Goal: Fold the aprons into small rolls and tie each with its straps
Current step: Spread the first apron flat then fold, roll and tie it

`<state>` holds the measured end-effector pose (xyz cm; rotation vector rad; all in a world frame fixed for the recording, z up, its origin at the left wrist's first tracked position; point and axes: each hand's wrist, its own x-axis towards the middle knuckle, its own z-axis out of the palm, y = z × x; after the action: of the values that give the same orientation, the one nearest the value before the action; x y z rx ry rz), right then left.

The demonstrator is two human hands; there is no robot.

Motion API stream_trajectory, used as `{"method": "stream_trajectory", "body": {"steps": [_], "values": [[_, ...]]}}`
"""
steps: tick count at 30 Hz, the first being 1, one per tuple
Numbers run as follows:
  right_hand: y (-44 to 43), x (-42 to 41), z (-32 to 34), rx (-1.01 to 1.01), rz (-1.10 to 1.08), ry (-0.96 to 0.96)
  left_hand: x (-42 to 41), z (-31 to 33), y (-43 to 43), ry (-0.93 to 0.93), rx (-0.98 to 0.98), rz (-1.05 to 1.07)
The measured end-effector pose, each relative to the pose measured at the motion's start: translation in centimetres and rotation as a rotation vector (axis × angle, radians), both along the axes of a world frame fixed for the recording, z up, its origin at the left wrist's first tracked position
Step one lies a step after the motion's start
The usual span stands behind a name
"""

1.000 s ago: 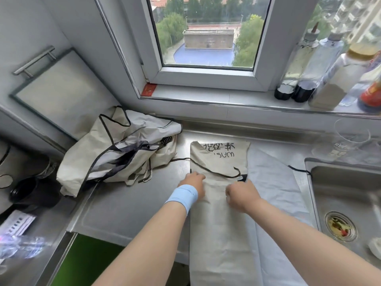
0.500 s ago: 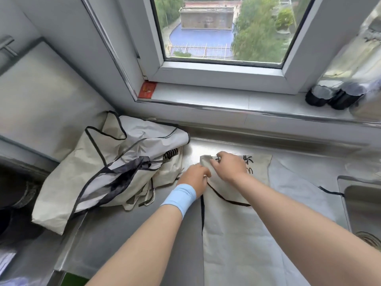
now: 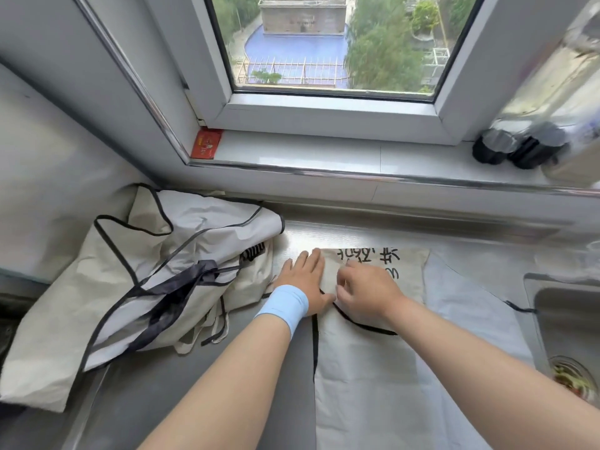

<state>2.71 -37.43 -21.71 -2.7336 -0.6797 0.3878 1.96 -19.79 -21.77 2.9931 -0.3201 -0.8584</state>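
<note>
A beige apron [image 3: 373,368] with black trim and black printed characters lies folded into a long strip on the steel counter, running from the front edge to the back. My left hand [image 3: 303,280], with a blue wristband, lies flat with straight fingers on the strip's far left corner. My right hand [image 3: 365,292] sits just beside it with fingers curled, pinching the cloth near that corner. A black strap [image 3: 360,323] curves across the strip below my right wrist. A heap of more beige aprons [image 3: 139,287] with dark straps lies at the left.
The steel counter [image 3: 181,394] runs left to right under a window sill [image 3: 324,154]. A sink [image 3: 571,323] with a drain strainer is at the right. Dark-bottomed bottles [image 3: 519,147] stand on the sill's right end. A small red card [image 3: 206,143] lies at the sill's left corner.
Both hands moved from the middle of the strip up to its far left corner. My left hand went from curled to flat. The view tilted toward the window.
</note>
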Motion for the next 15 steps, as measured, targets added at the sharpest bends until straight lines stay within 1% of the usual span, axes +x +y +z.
{"method": "stream_trajectory", "body": {"steps": [1, 3, 5, 7, 9, 10, 12, 13, 15], "values": [[-0.9, -0.6, 0.2, -0.024, 0.040, 0.059, 0.0, 0.2, -0.1, 0.004, 0.022, -0.007], [-2.2, -1.5, 0.3, -0.062, 0.098, 0.115, -0.2, 0.9, 0.3, 0.011, 0.070, -0.020], [-3.1, -2.3, 0.3, -0.081, 0.157, 0.131, -1.0, 1.5, 0.8, 0.009, 0.136, -0.028], [-3.3, -3.1, 0.3, -0.074, 0.172, 0.136, -2.0, 2.0, 1.2, -0.004, 0.227, -0.034], [-2.9, -3.7, 0.2, -0.065, 0.154, 0.142, -3.1, 2.4, 1.3, -0.085, 0.285, -0.062], [-2.7, -4.0, 0.3, -0.068, 0.145, 0.155, -3.5, 2.5, 1.2, -0.154, 0.266, -0.093], [-2.1, -4.2, 0.5, -0.048, 0.097, 0.184, -4.2, 2.7, 0.8, -0.236, 0.128, -0.132], [-1.9, -4.2, 0.8, -0.012, 0.045, 0.192, -4.5, 2.9, 0.4, -0.226, 0.043, -0.117], [-1.7, -3.7, 1.4, 0.089, -0.101, 0.185, -4.8, 3.6, -0.4, -0.138, -0.079, 0.012]]}}
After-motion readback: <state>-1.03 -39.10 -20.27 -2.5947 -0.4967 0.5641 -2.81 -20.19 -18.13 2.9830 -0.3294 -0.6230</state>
